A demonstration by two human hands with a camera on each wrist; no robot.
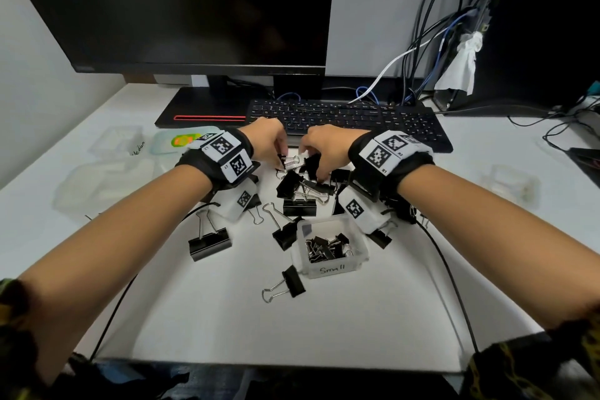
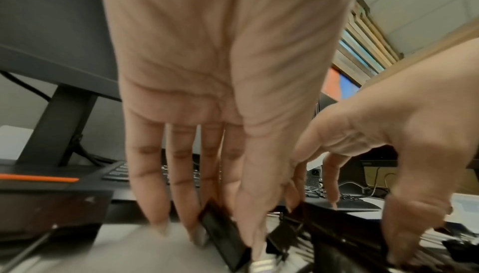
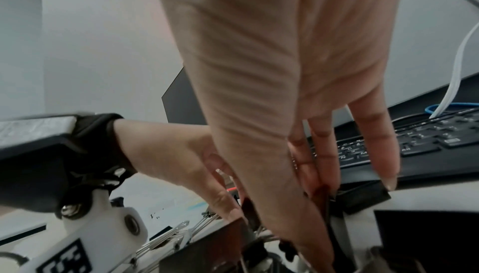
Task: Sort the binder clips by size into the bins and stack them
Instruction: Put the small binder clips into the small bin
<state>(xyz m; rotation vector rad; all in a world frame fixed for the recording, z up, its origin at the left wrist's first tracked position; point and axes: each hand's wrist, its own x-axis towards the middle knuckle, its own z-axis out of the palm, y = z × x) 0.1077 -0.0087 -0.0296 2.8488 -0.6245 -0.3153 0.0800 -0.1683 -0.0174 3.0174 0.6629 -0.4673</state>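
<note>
A heap of black binder clips (image 1: 300,188) of mixed sizes lies in the middle of the white desk, in front of the keyboard. My left hand (image 1: 281,156) reaches down at the heap's far edge and pinches a black binder clip (image 2: 223,234) between thumb and fingers. Close beside it, my right hand (image 1: 310,162) grips another black clip (image 1: 313,164) from the heap; its fingers point down around that clip (image 3: 325,199). A clear bin marked "Small" (image 1: 334,269) holds several small clips near the heap's front.
Two clear bins (image 1: 117,140) (image 1: 100,187) stand at the left, one marked "Medium", and another clear bin (image 1: 514,182) at the right. The keyboard (image 1: 344,117) and monitor stand lie just behind the hands. Loose clips (image 1: 211,242) (image 1: 285,284) are scattered toward me. Wrist cables trail over the desk.
</note>
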